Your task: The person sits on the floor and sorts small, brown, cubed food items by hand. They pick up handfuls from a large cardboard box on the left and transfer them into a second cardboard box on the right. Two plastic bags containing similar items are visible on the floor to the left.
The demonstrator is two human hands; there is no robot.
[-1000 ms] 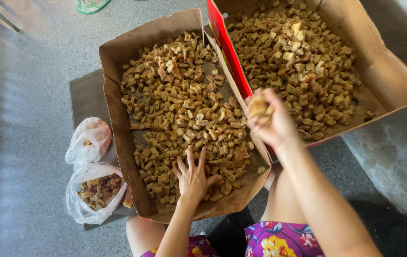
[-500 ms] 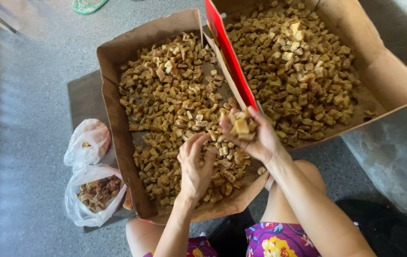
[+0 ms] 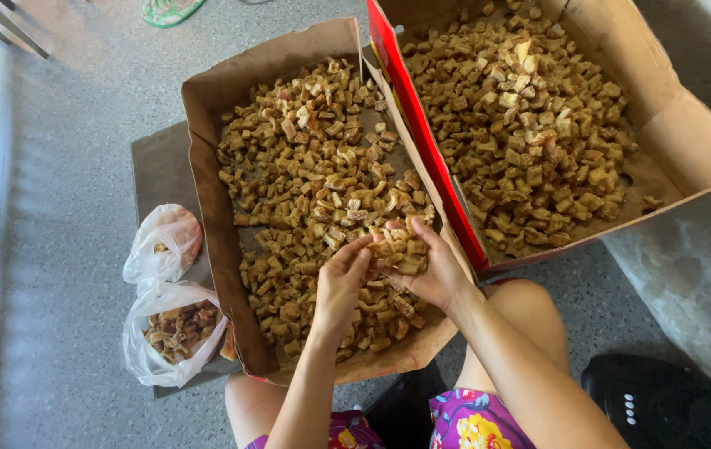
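Two hands meet over a box of brown chunks.
Right hand [image 3: 430, 270], cupped at frame centre, cradles a heap of chunks [image 3: 397, 249]; left hand [image 3: 340, 283] fingers, loosely open, touch its left edge above the near cardboard box [image 3: 205, 208]; second box [image 3: 688, 141] upper right.

I see both of my bare forearms reaching forward from below, converging at the middle. My right hand [image 3: 432, 270] is cupped palm-up, fingers curled. My left hand [image 3: 340, 287] meets it, its fingertips [image 3: 361, 254] bent inward and touching the right palm's edge.
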